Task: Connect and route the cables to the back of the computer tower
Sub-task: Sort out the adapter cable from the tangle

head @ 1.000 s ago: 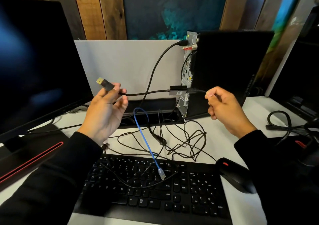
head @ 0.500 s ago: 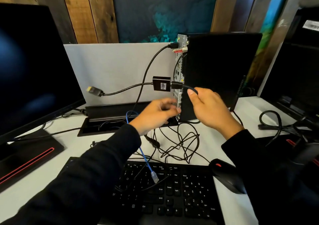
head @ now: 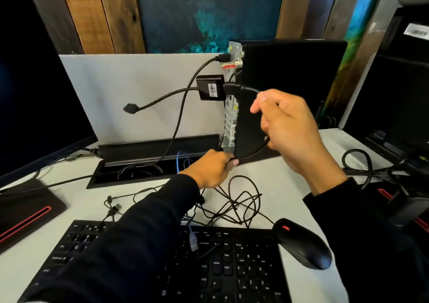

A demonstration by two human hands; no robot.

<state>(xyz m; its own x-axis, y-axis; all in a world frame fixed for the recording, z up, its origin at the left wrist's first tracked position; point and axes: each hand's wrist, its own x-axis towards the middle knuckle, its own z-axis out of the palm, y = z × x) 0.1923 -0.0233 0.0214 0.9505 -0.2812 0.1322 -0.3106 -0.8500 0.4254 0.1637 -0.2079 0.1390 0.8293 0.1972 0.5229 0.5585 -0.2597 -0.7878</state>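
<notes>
Head view: the cable (head: 251, 154) runs from the adapter (head: 210, 88), which hangs in the air beside the tower's (head: 287, 89) rear panel, not visibly plugged in. The right hand (head: 286, 126) pinches the cable just behind its plug; the left hand (head: 210, 169) grips it lower, by the tower's base. A tug could pull the plug out of the adapter, and its free tail (head: 131, 108) could swing into the power lead (head: 185, 107) above, or the loop could catch the tangle (head: 241, 200) on the desk.
</notes>
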